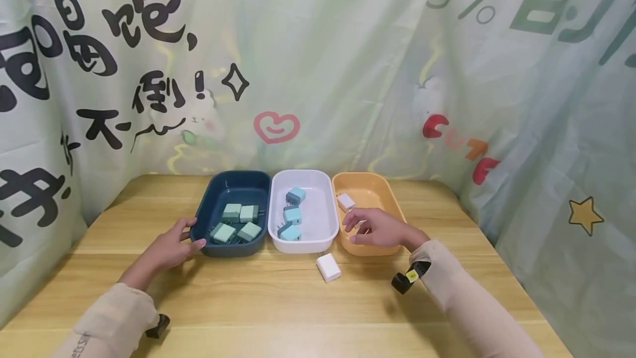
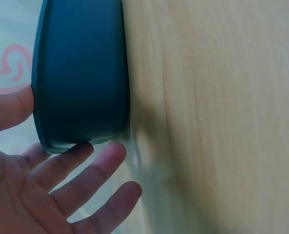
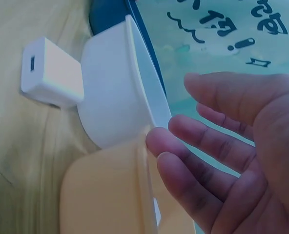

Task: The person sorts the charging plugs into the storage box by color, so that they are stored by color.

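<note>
My left hand [image 1: 171, 245] rests at the near left corner of a dark blue tray [image 1: 201, 220]; in the left wrist view its thumb and extended fingers touch the rim and outer wall. Several pale green charger plugs [image 1: 222, 233] lie in that tray. Over the orange tray [image 1: 382, 189] hovers my right hand [image 1: 380, 227], its fingers loosely bent and nothing between them. Inside the orange tray is a white charger plug [image 1: 345, 201]; another piece there is mostly hidden by the hand. A second white charger plug [image 1: 329, 267] lies on the table, prongs towards the white tray [image 1: 318, 245].
Several light blue charger plugs [image 1: 292, 214] lie in the white tray, which stands between the other two. All three trays sit side by side on a wooden table [image 1: 258, 308]. A printed curtain [image 1: 338, 70] hangs behind the table and around its sides.
</note>
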